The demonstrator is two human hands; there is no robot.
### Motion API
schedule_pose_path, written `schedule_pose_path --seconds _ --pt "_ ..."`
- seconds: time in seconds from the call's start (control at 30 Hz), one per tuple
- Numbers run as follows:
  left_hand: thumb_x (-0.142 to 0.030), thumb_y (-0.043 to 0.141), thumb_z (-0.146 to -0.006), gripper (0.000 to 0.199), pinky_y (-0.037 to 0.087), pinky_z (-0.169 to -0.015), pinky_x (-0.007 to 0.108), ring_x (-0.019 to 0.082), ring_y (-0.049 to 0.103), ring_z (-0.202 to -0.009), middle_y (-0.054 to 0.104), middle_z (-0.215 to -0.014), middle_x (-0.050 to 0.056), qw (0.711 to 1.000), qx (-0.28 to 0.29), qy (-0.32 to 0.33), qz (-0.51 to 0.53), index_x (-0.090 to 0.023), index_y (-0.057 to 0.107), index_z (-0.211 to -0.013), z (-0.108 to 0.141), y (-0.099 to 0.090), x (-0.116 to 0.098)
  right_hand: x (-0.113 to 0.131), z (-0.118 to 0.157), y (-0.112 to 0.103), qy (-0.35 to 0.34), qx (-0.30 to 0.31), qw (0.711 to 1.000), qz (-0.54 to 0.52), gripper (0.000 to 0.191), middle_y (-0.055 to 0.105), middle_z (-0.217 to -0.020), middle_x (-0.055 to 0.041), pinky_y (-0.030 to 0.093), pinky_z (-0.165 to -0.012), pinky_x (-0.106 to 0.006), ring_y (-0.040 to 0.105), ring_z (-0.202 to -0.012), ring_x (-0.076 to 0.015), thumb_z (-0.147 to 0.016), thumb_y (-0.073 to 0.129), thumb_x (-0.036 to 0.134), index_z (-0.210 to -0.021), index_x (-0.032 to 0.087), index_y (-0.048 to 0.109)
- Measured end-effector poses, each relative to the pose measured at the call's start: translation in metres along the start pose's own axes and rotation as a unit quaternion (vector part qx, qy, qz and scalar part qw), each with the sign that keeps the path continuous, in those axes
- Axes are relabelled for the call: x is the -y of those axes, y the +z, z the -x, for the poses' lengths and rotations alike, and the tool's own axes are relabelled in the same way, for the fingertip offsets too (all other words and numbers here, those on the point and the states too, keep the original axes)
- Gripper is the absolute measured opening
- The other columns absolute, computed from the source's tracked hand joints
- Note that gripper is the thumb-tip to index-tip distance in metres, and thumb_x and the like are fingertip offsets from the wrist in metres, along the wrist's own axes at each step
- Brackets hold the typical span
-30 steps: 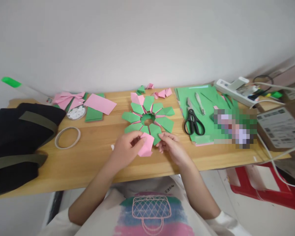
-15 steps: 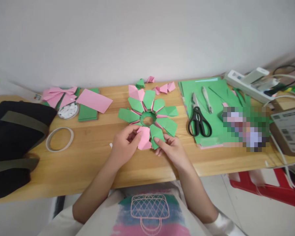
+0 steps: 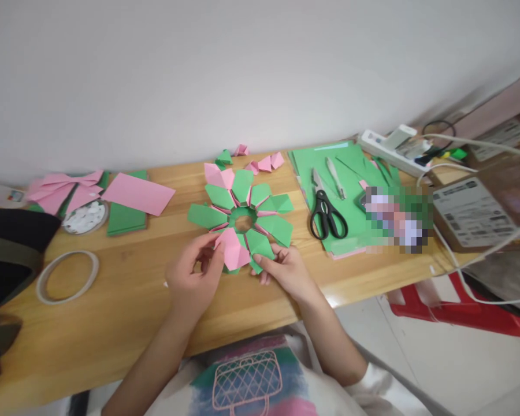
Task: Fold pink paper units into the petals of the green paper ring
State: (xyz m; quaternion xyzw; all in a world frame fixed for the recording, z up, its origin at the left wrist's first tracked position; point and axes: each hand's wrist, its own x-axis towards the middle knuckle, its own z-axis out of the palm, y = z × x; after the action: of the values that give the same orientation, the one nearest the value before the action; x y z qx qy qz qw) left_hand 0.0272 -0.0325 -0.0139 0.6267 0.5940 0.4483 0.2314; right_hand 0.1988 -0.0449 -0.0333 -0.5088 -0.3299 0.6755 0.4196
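A ring of folded green and pink paper petals (image 3: 205,216) lies on the wooden table, with a round opening at its middle. At its near left side, my left hand (image 3: 195,271) pinches the edge of a pink petal (image 3: 233,251). My right hand (image 3: 283,267) grips a green petal (image 3: 261,244) just to the right, thumb on top and fingers partly underneath. The two held petals sit side by side. Another pink petal (image 3: 219,175) points up at the ring's far left.
Black scissors (image 3: 325,214) and a white cutter (image 3: 335,178) lie on green sheets (image 3: 351,231) at the right. A tape roll (image 3: 40,283), pink sheet (image 3: 139,194) and pink folded papers (image 3: 47,193) are at the left. Small folded pieces (image 3: 265,164) lie behind the ring.
The view has turned, so the scene sits further left. The pink petal at my left hand is now tilted and closer against the ring; both hands keep their holds.
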Motion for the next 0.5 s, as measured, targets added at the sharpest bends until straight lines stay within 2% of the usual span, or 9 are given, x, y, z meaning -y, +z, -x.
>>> schedule_pose_path --seconds 0.17,0.37,0.5 --pt "-0.027 0.064 -0.084 0.019 0.046 -0.055 0.020 0.009 0.056 -0.058 0.068 -0.075 -0.001 1.000 -0.006 0.019 -0.004 -0.022 0.070 -0.101 0.001 0.001 0.003 0.001 -0.001 0.001 0.015 -0.003 1.000 -0.019 0.040 0.067 -0.055 0.0008 0.046 -0.039 -0.018 0.054 -0.037 -0.0068 -0.060 0.077 0.051 -0.064 0.016 0.061" --pt "-0.031 0.063 -0.084 0.017 0.047 -0.058 0.022 0.011 0.056 -0.060 0.068 -0.078 0.001 1.000 0.009 0.023 -0.012 -0.021 0.070 -0.095 0.001 0.003 0.005 0.004 -0.002 0.007 0.023 -0.040 0.999 -0.003 0.035 0.064 -0.051 0.0007 0.044 -0.037 -0.017 0.053 -0.037 -0.0070 -0.061 0.077 0.047 -0.062 0.016 0.062" --pt "-0.027 0.063 -0.084 0.013 0.047 -0.059 0.021 0.010 0.057 -0.061 0.068 -0.077 -0.001 0.999 0.010 0.045 0.002 -0.022 0.070 -0.095 0.001 0.003 0.007 0.004 -0.003 0.012 0.028 -0.056 0.998 0.012 0.028 0.061 -0.047 0.0023 0.042 -0.035 -0.017 0.051 -0.035 -0.0069 -0.063 0.072 0.042 -0.060 0.017 0.061"
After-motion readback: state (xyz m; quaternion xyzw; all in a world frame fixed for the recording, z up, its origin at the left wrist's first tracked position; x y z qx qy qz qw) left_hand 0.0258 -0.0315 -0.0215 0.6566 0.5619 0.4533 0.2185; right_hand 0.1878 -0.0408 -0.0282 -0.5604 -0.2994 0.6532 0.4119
